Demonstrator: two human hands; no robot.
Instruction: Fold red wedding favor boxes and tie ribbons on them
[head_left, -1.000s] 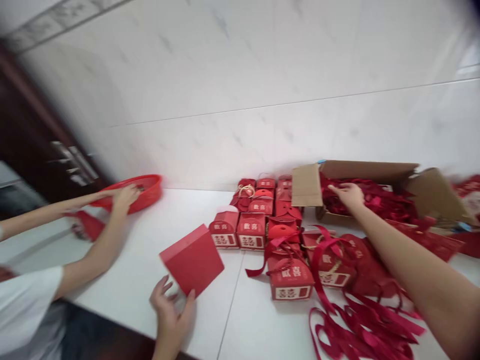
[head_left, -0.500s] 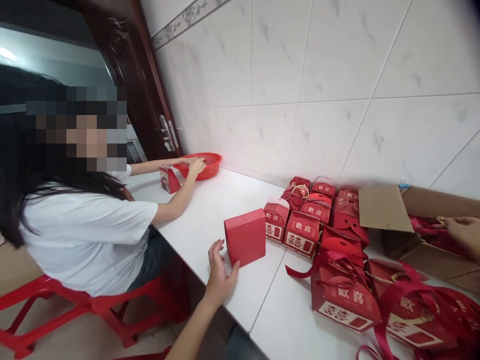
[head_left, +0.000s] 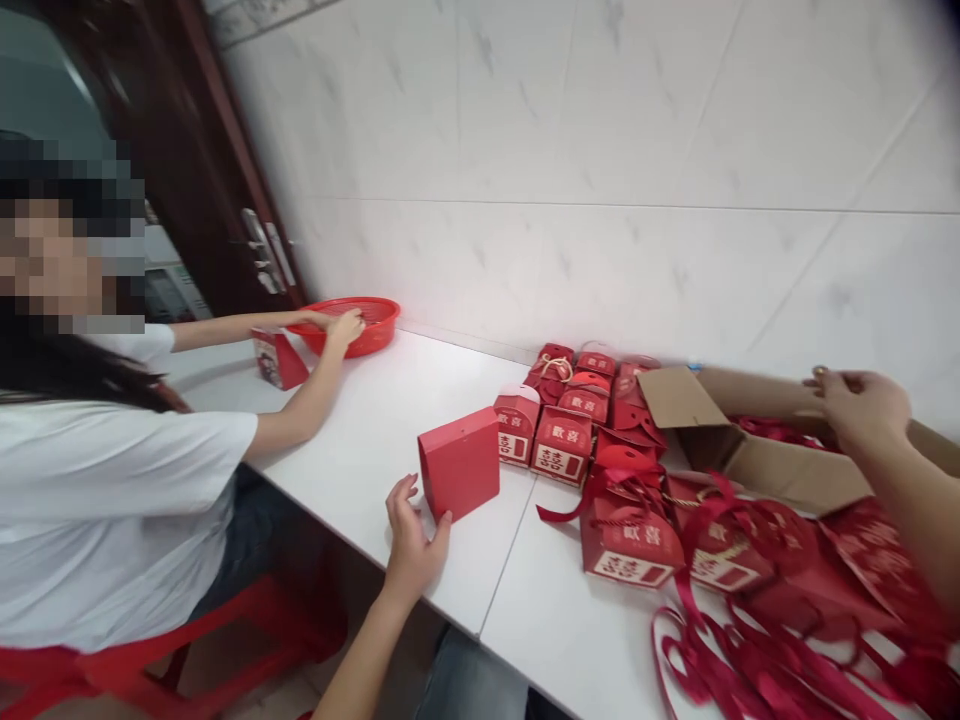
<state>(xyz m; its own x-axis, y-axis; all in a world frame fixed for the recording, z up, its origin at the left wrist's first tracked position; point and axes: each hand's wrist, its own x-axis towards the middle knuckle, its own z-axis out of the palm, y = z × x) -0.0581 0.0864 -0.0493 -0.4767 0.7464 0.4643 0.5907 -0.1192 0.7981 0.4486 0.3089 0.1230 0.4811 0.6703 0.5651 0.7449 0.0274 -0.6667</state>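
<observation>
My left hand (head_left: 416, 545) rests by the near corner of a plain red gift box (head_left: 461, 465). Its thumb lies against the front face and its fingers curl around the left side, steadying the box upright on the table. On the right, my right hand (head_left: 866, 405) hovers over an open cardboard box (head_left: 795, 470). Between its fingertips is a small gold-coloured item (head_left: 819, 374), too small to name exactly. Dark red ribbon or wrapping (head_left: 784, 432) shows inside the carton.
Several printed red gift boxes (head_left: 562, 445) stand right of the plain one. Loose red ribbons (head_left: 780, 650) cover the near right table (head_left: 540, 600). At left a seated co-worker (head_left: 127, 500) reaches into a red plastic basin (head_left: 382, 335), with another red box (head_left: 279, 360) beside it. A tiled wall runs behind.
My right hand has risen out of the cardboard box with the small gold item. The view has swung right, showing more ribbons. My left hand stays at the red gift box.
</observation>
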